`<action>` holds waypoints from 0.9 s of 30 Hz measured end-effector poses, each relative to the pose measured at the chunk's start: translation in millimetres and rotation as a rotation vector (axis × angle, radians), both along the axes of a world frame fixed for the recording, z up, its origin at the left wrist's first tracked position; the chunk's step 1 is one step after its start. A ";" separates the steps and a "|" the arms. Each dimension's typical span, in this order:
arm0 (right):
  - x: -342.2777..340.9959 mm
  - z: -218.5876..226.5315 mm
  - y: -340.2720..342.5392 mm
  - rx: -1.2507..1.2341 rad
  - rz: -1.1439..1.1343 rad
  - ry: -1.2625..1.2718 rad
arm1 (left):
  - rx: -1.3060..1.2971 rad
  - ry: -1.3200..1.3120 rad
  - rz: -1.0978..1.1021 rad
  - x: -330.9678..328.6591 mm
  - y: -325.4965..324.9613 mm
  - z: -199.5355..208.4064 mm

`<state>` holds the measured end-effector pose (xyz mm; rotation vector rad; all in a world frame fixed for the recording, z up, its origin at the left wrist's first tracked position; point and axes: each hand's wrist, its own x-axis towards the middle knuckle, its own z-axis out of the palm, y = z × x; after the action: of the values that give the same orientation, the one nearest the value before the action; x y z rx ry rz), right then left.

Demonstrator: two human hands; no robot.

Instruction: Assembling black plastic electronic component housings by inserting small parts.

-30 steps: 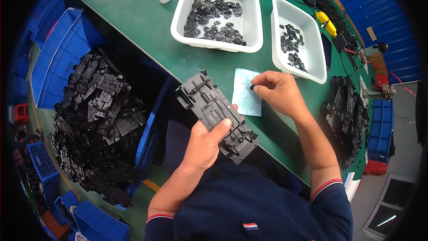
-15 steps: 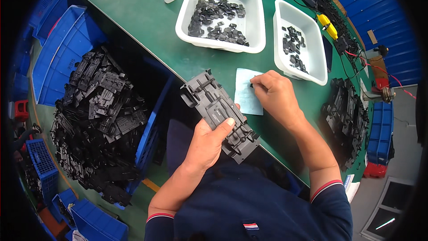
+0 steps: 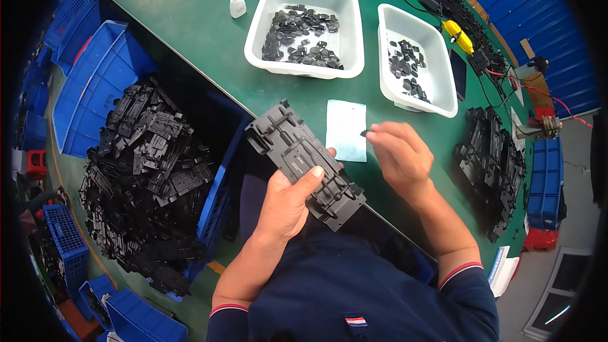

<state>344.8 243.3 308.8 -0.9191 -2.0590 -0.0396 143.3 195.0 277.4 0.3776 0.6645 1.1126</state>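
My left hand (image 3: 292, 201) grips a long black plastic toy-car chassis (image 3: 304, 158) near its lower end, thumb across its top face. It is held tilted off the green table's near edge, molded ribs and shafts facing up. To its right, my right hand (image 3: 405, 157) pinches a small black plastic piece (image 3: 364, 133) between thumb and fingertips. That piece is just at the right edge of a pale blue paper sheet (image 3: 345, 120) lying on the table. The piece's exact shape is too small to make out.
Two white tubs (image 3: 352, 6) (image 3: 449, 104) hold small black pieces. A white dropper bottle (image 3: 237, 4) stands left of them. More black chassis are stacked at right (image 3: 487, 171) and heaped by a blue crate (image 3: 95, 88) at left. A yellow tool (image 3: 457, 36) lies at the back.
My right hand has moved right and slightly down, away from the paper's middle, with the small piece still pinched. The chassis stays in my left hand; the whole view has shifted slightly.
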 end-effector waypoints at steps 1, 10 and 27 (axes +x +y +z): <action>1.9 0.9 -6.4 0.030 0.024 0.023 | 0.005 -0.001 0.011 -0.9 -0.2 3.7; 13.0 -1.3 -48.0 0.056 0.113 0.098 | 0.135 -0.030 0.122 -0.9 1.1 28.4; -2.4 3.1 -64.8 -0.096 0.194 0.030 | 0.304 0.079 0.263 22.7 14.7 40.8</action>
<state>342.4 178.5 312.0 -0.7681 -2.1278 0.1767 165.9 209.6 318.2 0.6086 0.6269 1.4620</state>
